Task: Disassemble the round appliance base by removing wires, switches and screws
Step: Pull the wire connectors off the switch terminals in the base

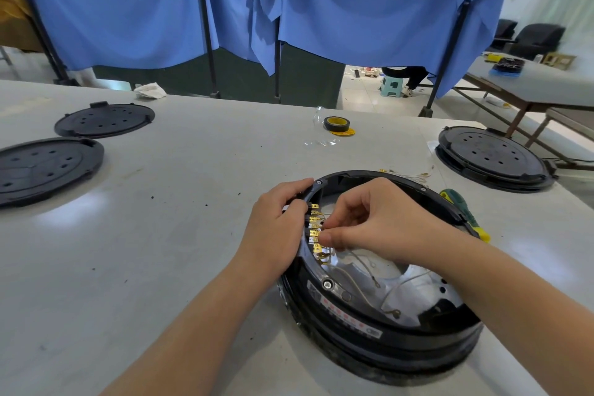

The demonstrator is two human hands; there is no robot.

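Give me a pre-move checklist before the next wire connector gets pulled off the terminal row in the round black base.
1. Left hand steadies the round black appliance base at its rim: ok.
2. Right hand pinches at the row of brass spade terminals: ok.
3. Which connector is pinched: cannot tell, fingers cover it.
4. Thin white wires lie loose inside the base, not yet out: not ok.
5. Silver screw in the rim remains in place: not ok.
6. Green-and-yellow screwdriver lies beside the base: ok.

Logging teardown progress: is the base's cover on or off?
Off: the round appliance base lies open, its white wires and brass terminals exposed.
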